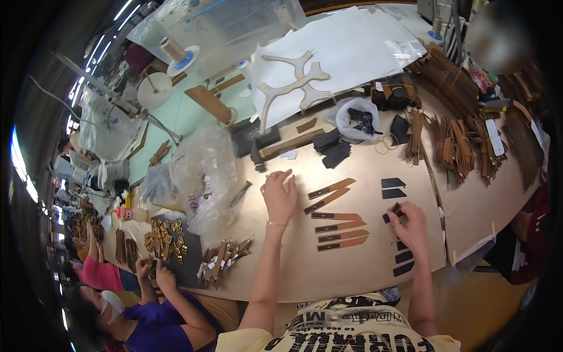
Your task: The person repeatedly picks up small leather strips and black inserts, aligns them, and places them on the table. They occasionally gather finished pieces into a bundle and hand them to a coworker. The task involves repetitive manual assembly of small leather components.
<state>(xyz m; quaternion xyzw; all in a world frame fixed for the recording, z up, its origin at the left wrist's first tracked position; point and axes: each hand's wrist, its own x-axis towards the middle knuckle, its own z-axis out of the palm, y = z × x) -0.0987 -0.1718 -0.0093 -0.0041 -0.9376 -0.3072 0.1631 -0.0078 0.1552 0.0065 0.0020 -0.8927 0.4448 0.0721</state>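
Observation:
My left hand [278,196] is raised over the tabletop, fingers apart, with nothing visible in it. To its right lies a column of several tan leather strips [342,226] with slanted tips and dark brown ends; the far ones are angled, the near ones almost parallel. My right hand [410,226] pinches a small dark leather piece [391,212] between thumb and fingers. Beyond that hand lie two black leather pieces [393,193] with slanted ends. Several more black pieces [404,257] lie in a row beside my right wrist, partly covered by it.
A hammer [293,145] lies beyond my left hand, near a white bag [358,119] of black pieces. Clear plastic bags [205,176] crowd the left. Bundled brown straps [460,144] lie at the far right. A co-worker in purple [164,325] handles something near gold buckles [167,234].

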